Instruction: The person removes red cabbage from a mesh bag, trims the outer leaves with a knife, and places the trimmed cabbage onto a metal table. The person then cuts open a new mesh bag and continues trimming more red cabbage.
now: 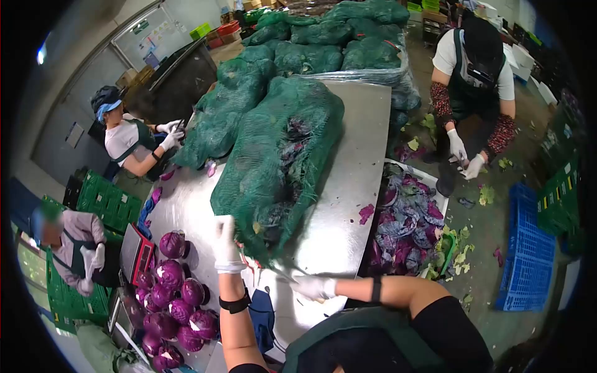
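Note:
On the metal table, a large green mesh sack (pixel 273 149) of purple cabbage lies with a long opening along its right side, leaves showing through. My left hand (pixel 227 244), in a white glove, is raised beside the sack's near left edge. Its fingers look curled closed; whether mesh is between them cannot be made out. Just below the sack's near end, my gloved right hand (pixel 313 287) is closed around a knife, whose thin blurred blade (pixel 281 272) points left toward the sack. Several trimmed purple cabbages (pixel 180 311) are piled to the left of my left hand.
More filled mesh sacks (pixel 311 56) stand behind. A crate of loose cabbage leaves (pixel 407 217) sits right of the metal table (pixel 357 143). Beside the cabbages is a red-framed scale (pixel 143 261). Co-workers stand at left and right. A blue crate (pixel 527 248) stands on the leaf-strewn floor.

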`<action>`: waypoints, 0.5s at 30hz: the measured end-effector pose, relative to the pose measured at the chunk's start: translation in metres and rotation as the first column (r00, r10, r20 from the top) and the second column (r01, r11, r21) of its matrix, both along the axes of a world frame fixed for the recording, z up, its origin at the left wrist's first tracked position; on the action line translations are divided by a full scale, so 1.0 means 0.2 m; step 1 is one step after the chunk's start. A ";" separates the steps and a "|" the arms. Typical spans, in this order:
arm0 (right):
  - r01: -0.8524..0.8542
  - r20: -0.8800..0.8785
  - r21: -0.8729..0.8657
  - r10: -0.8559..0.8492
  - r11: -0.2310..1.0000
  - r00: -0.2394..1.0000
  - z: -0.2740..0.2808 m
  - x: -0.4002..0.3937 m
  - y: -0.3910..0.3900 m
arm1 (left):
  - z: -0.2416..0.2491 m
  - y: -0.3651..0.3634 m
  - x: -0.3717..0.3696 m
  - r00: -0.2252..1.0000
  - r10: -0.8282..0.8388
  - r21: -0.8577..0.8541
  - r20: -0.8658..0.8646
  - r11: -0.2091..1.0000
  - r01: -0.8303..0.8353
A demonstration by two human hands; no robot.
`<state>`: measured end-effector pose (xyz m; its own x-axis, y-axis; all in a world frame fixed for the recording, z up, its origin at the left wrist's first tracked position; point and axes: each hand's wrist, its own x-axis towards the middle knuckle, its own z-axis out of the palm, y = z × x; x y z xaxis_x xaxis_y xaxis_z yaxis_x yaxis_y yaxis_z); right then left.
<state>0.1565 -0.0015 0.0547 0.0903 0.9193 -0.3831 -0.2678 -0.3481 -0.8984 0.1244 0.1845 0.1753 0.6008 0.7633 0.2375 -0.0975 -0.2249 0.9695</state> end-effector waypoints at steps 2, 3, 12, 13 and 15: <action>-0.112 0.019 -0.088 0.114 0.990 0.993 0.08 0.09 -0.19 | -0.02 0.08 0.00 0.985 0.033 -0.251 0.170 0.968 0.010; -0.202 -0.007 -0.105 0.203 0.974 0.979 0.11 0.22 -0.23 | 0.06 0.04 0.02 0.974 0.031 -0.363 0.224 0.930 0.053; 0.081 0.955 0.294 -0.297 0.953 0.026 0.72 1.68 -0.01 | 0.01 -0.10 -0.01 0.954 -0.276 -0.046 -0.119 0.961 0.272; 0.174 0.992 0.115 -0.105 0.978 -0.063 0.85 1.78 0.06 | 0.01 -0.13 -0.01 0.957 -0.276 -0.137 -0.086 0.955 0.263; 0.380 0.954 -0.010 0.122 0.925 -0.272 0.93 1.99 0.26 | -0.03 -0.13 -0.01 0.952 -0.280 -0.004 -0.121 0.959 0.282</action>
<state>0.5547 0.0508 0.2411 0.6630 0.7238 0.1910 0.7352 -0.6777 0.0160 0.1223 0.1587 0.1695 0.8151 0.5568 0.1601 -0.0423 -0.2184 0.9749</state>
